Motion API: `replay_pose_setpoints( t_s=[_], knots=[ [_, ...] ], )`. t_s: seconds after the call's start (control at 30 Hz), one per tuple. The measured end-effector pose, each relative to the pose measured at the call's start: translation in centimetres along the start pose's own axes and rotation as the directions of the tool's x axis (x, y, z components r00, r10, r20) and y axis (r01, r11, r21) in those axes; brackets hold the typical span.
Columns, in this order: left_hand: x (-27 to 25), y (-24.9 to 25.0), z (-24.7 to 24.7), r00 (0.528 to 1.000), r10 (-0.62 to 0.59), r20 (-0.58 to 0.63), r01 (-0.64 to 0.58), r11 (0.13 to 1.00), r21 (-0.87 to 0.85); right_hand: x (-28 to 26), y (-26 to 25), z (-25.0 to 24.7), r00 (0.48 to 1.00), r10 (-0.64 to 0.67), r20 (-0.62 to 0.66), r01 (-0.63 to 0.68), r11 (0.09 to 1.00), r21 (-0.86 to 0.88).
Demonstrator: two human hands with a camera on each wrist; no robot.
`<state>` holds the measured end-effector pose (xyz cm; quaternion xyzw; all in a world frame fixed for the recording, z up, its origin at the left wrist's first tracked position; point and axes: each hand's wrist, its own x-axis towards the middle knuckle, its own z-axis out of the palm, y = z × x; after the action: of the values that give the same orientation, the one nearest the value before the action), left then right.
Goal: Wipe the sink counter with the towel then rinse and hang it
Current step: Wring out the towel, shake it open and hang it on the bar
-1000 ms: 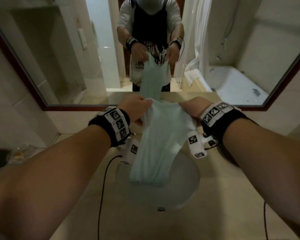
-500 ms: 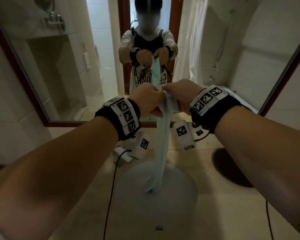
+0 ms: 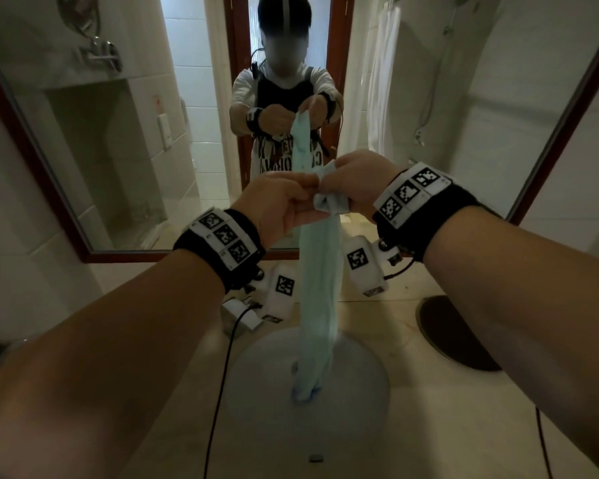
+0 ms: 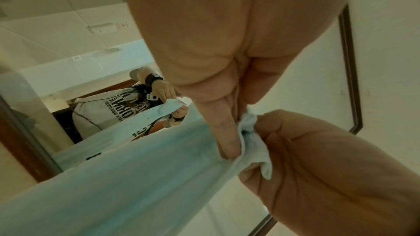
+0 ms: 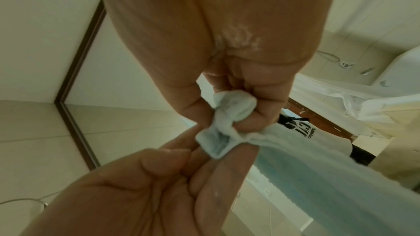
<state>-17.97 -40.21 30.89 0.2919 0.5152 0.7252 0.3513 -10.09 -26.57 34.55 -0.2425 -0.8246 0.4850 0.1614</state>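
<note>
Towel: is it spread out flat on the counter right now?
No. The towel hangs in a narrow bunch from both hands, left hand and right hand, above the sink basin.

— What's worn?
— Black wristbands (image 3: 222, 250) with white tag plates (three checkered squares each), bare forearms.
— And under them?
— White camera blocks (image 3: 363, 267), each tagged, trailing black cables (image 3: 222, 385).

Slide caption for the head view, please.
Both hands, left and right, pinch a pale towel hanging over the sink.
</note>
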Motion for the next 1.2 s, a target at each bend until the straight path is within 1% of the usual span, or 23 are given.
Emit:
replay_pose_setpoints(
  t_s=[0.07, 0.1, 0.17, 0.2, 0.27, 0.3, 0.33, 0.43, 0.53, 0.6, 0.7, 0.77, 0.83, 1.0, 1.1, 1.2],
  knots=[
    [0.1, -0.5, -0.2, 1.0, -0.008, -0.002, 0.008, 1.0, 0.011, -0.2, 0.1, 0.3, 0.999, 0.003, -0.035, -0.003, 1.0, -0.013],
    [0.1, -0.6, -0.3, 1.0, -0.002, -0.008, 0.002, 1.0, 0.023, -0.2, 0.0, 0.4, 0.999, 0.013, -0.035, -0.012, 1.0, 0.022],
    [0.3, -0.9, -0.7, 0.998, 0.051, -0.032, -0.048, 0.996, 0.08, -0.2, -0.1, 0.7, 0.998, 0.058, -0.026, -0.052, 0.979, 0.195],
    [0.4, -1.1, -0.9, 0.995, 0.084, -0.044, -0.078, 0.99, 0.117, -0.2, -0.2, 0.8, 0.995, 0.098, -0.02, -0.087, 0.946, 0.311],
    [0.6, -1.6, -1.4, 0.992, 0.12, -0.046, -0.11, 0.978, 0.179, -0.3, -0.4, 1.2, 0.983, 0.185, -0.008, -0.154, 0.842, 0.517],
    [0.7, -1.9, -1.5, 0.991, 0.122, -0.051, -0.109, 0.973, 0.205, -0.2, -0.4, 1.4, 0.979, 0.202, 0.0, -0.165, 0.801, 0.575],
    [0.8, -2.3, -1.5, 0.991, 0.12, -0.057, -0.105, 0.968, 0.227, -0.3, -0.5, 1.6, 0.977, 0.214, 0.003, -0.173, 0.782, 0.599],
    [0.5, -3.6, -1.5, 0.994, 0.058, -0.089, -0.03, 0.959, 0.282, -0.6, -0.5, 1.4, 0.979, 0.204, -0.005, -0.154, 0.753, 0.64],
    [0.6, -5.5, -1.9, 0.997, -0.037, -0.063, 0.052, 0.963, 0.263, -0.6, -0.6, 1.0, 0.989, 0.15, -0.012, -0.1, 0.718, 0.688],
    [0.8, -6.7, -1.8, 0.995, -0.069, -0.075, 0.091, 0.935, 0.341, -0.7, -1.0, 0.8, 0.994, 0.109, 0.005, -0.079, 0.688, 0.722],
    [1.6, -8.5, -1.9, 0.993, -0.045, -0.108, 0.089, 0.887, 0.453, -0.9, -1.9, 0.5, 0.998, 0.068, -0.005, -0.043, 0.678, 0.734],
    [1.9, -9.7, -2.1, 0.99, -0.028, -0.142, 0.093, 0.873, 0.48, -0.9, -2.3, 0.1, 0.999, 0.037, -0.009, -0.019, 0.678, 0.735],
    [2.1, -10.9, -2.4, 0.984, -0.054, -0.169, 0.128, 0.875, 0.467, -0.8, -2.6, -0.5, 1.0, 0.005, -0.012, 0.005, 0.673, 0.74],
    [2.1, -12.1, -2.1, 0.981, -0.053, -0.189, 0.149, 0.828, 0.541, -0.6, -2.5, -1.8, 1.0, 0.012, -0.026, 0.012, 0.648, 0.761],
    [2.9, -13.4, -2.5, 0.985, -0.069, -0.161, 0.147, 0.821, 0.552, -0.5, -2.2, -2.1, 0.998, 0.012, -0.053, 0.032, 0.654, 0.756],
    [3.7, -15.3, -3.6, 0.982, -0.078, -0.172, 0.162, 0.814, 0.558, -0.3, -2.5, -2.6, 0.997, -0.014, -0.07, 0.065, 0.61, 0.79]
  ],
)
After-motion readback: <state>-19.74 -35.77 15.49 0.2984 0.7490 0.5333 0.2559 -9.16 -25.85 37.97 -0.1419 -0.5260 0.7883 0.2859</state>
